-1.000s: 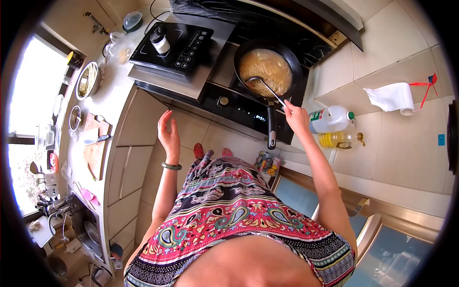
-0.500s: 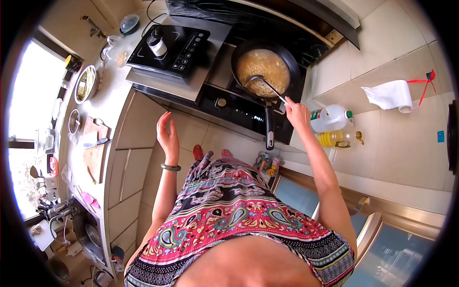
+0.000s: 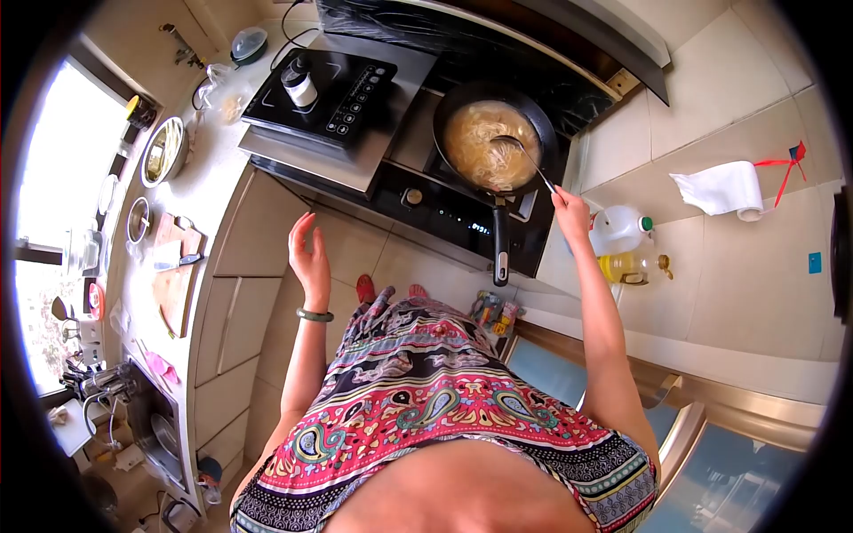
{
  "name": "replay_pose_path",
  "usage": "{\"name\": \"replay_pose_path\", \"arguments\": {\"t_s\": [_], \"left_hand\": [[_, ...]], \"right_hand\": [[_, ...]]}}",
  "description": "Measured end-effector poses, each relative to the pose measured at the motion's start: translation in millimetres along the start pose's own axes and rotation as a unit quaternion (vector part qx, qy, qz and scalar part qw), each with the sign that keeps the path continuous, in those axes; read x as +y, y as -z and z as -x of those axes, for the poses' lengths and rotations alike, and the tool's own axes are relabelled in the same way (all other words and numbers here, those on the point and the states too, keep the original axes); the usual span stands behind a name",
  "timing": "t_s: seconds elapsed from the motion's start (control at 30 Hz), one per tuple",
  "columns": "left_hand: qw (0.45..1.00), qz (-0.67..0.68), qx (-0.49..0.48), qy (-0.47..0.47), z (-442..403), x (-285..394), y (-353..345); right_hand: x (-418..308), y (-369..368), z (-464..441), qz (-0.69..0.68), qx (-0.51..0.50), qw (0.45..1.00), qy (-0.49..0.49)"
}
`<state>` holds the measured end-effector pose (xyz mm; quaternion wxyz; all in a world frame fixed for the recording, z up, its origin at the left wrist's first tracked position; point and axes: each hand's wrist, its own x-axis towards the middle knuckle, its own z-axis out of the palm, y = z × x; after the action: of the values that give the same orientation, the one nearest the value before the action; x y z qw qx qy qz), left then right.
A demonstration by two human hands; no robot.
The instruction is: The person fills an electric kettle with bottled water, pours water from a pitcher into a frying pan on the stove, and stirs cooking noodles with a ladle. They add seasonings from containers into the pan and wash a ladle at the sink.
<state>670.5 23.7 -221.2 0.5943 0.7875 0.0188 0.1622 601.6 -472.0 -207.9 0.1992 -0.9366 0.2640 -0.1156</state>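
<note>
My right hand (image 3: 571,216) is closed round the handle of a ladle (image 3: 538,169), whose bowl dips into the broth in a black frying pan (image 3: 442,133). Pale noodles (image 3: 505,166) show in the cloudy brown broth (image 3: 471,129). The pan sits on the stove, its long black handle (image 3: 501,244) pointing toward me with no hand on it. My left hand (image 3: 308,258) hovers in the air left of the pan handle, fingers apart and holding nothing. A bangle circles that wrist.
An induction cooker (image 3: 342,80) with a small seasoning bottle (image 3: 299,87) stands left of the pan. Right of the stove are a large clear jug (image 3: 617,229) and an oil bottle (image 3: 629,267). A cleaver (image 3: 173,258) lies on a cutting board (image 3: 180,289) on the left counter.
My right hand and the ladle have shifted right and slightly away from me, so the ladle's bowl sits farther right in the broth. My left hand has barely moved.
</note>
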Motion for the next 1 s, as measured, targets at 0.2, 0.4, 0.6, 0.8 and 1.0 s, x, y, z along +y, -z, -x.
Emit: {"name": "replay_pose_path", "arguments": {"t_s": [0.2,0.4,0.6,0.8,1.0], "left_hand": [[1.0,0.002,0.001,0.001,3,-7,2],[1.0,-0.001,-0.011,-0.008,0,-4,-4],[1.0,0.001,-0.017,-0.013,-3,-1,-6],[1.0,0.0,-0.014,-0.008,-2,0,-4],[1.0,-0.011,-0.009,-0.009,0,0,1]], "right_hand": [[-16,28,30,0.028,-0.011,0.998,-0.062],[-10,8,33,0.163,-0.01,0.981,0.105],[-16,-2,34,0.212,-0.034,0.97,0.113],[-18,4,28,0.193,-0.011,0.975,0.114],[-5,15,-5,0.187,0.035,0.971,0.144]]}}
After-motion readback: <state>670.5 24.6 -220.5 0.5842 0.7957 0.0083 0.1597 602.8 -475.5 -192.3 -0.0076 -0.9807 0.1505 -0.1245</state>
